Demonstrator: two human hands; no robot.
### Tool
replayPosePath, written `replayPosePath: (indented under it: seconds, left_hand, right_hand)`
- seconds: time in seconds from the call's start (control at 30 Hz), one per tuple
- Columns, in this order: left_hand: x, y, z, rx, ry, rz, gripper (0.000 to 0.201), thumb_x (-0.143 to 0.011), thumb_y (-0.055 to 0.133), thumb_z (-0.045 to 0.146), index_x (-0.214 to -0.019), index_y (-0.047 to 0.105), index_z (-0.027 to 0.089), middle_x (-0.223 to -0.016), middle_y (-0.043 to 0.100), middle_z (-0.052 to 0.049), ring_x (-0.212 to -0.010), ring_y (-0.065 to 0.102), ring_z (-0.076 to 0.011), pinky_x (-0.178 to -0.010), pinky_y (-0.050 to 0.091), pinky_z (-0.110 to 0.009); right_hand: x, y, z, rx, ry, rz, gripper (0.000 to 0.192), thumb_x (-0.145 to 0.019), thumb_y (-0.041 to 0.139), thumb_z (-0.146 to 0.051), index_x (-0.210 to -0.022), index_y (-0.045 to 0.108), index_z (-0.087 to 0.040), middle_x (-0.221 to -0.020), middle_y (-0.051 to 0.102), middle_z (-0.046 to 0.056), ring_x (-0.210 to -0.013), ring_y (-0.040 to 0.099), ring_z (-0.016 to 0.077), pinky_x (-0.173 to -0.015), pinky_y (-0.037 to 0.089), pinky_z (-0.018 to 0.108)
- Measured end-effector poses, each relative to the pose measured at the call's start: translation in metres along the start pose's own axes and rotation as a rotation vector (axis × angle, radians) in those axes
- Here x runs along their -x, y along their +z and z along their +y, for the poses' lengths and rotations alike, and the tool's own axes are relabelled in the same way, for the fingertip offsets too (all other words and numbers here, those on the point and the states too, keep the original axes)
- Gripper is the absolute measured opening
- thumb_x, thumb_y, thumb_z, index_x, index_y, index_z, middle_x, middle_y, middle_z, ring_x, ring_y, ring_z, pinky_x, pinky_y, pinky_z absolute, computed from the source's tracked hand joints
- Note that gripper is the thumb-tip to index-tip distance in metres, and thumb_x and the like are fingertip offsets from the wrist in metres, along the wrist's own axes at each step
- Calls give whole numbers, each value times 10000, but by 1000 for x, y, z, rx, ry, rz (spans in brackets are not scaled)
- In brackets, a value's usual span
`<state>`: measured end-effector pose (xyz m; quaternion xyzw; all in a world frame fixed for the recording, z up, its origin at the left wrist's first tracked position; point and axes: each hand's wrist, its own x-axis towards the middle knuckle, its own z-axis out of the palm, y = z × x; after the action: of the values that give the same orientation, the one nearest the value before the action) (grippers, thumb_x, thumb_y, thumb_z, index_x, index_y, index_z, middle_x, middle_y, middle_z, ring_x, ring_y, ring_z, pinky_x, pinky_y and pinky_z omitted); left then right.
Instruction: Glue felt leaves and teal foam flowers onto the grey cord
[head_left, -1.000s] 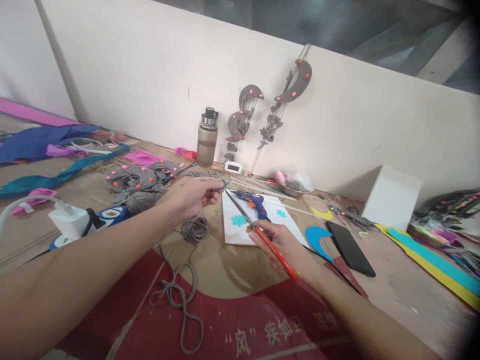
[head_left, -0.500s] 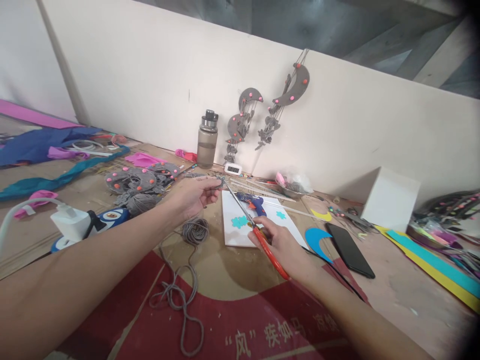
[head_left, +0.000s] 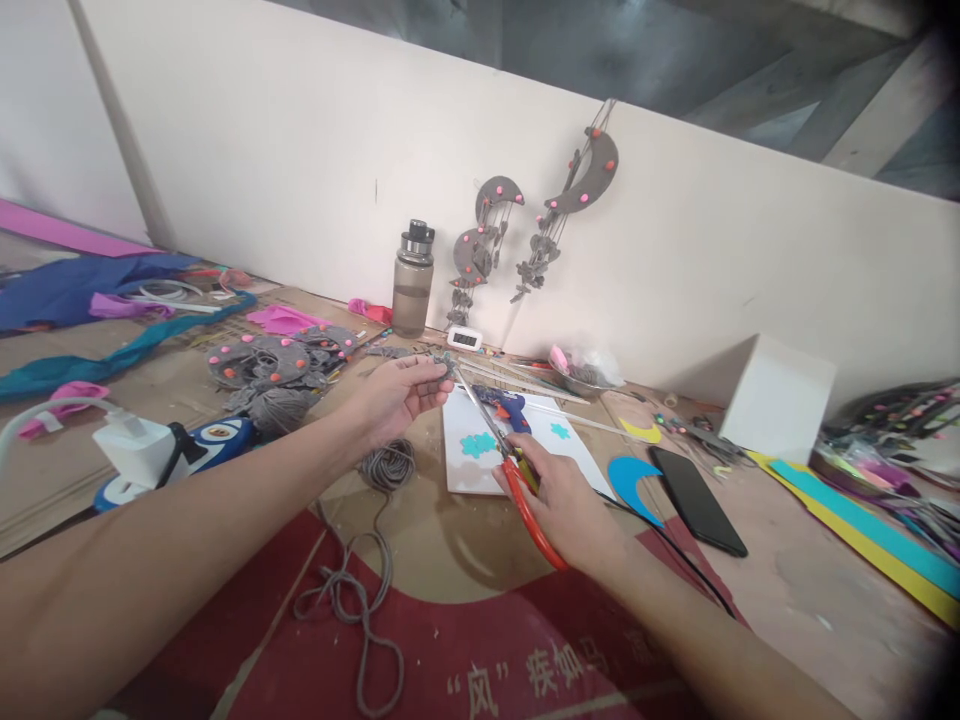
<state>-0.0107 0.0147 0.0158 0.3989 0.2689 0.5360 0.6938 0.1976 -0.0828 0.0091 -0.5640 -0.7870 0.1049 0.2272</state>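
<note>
A small grey piece (head_left: 447, 368) sits pinched between the thumb and fingers of the left hand (head_left: 409, 390), held up over the surface (head_left: 814, 610), its outline too small to read. The right hand (head_left: 564, 492) is curled around the red handles of a pair of scissors (head_left: 517, 490), the tips right by the piece; whether they touch it cannot be told. The piece appears to be partway through trimming, with no finished edge to be made out.

Just below the left hand lies grey yarn (head_left: 388, 465), wound in a ball with loose loops trailing toward the near edge. A white board (head_left: 466, 478) beside it carries a glue gun (head_left: 513, 412) and teal cut-outs (head_left: 478, 444), which look cut but unattached. A blue crescent (head_left: 627, 484) lies between the board and a phone (head_left: 697, 500), apparently unused so far.

Farther left, dotted grey crescents (head_left: 259, 360) are heaped, their pink and orange dots in place. At the back, two dotted hangings, one lower (head_left: 471, 250), one higher (head_left: 596, 180), hang against the wall (head_left: 300, 150), seemingly the most complete work, near a bottle (head_left: 412, 295).
</note>
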Motion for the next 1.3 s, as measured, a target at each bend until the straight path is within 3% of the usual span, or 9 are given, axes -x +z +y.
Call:
replayPosePath:
  seconds: [0.53, 0.73, 0.97, 1.3]
  left_hand:
    - [1, 2, -4, 12, -2, -10, 94, -730, 643, 57, -734, 564, 108, -662, 630, -42, -624, 625, -106, -607, 513, -205]
    - [3, 3, -3, 11, -5, 3, 99, -733, 635, 48, -728, 559, 112, -663, 630, -46, -640, 634, -122, -605, 510, -221]
    - [3, 3, -2, 14, -10, -2, 105, -746, 611, 36, -725, 544, 114, -663, 627, -49, -634, 632, -118, -591, 506, -209]
    - [3, 5, -1, 6, -16, 6, 112, -757, 595, 35, -713, 532, 116, -654, 625, -47, -620, 625, -110, -579, 504, -196]
  right_hand:
    - [-1, 5, 3, 42, 27, 41, 355, -887, 430, -444, -1133, 565, -225, -847, 677, 64, -680, 594, 170, -570, 372, 235]
    - [0, 4, 1, -13, 34, 19, 350, -887, 437, -454, -1103, 571, -212, -729, 628, 25, -584, 495, 137, -569, 362, 232]
    - [-1, 3, 5, -137, 20, -45, 306, -888, 443, -470, -1003, 572, -218, -583, 471, -57, -533, 339, 105, -531, 292, 224]
    - [-1, 3, 6, -187, 20, -65, 305, -885, 445, -473, -974, 579, -213, -597, 459, -61, -549, 315, 101, -546, 298, 223]
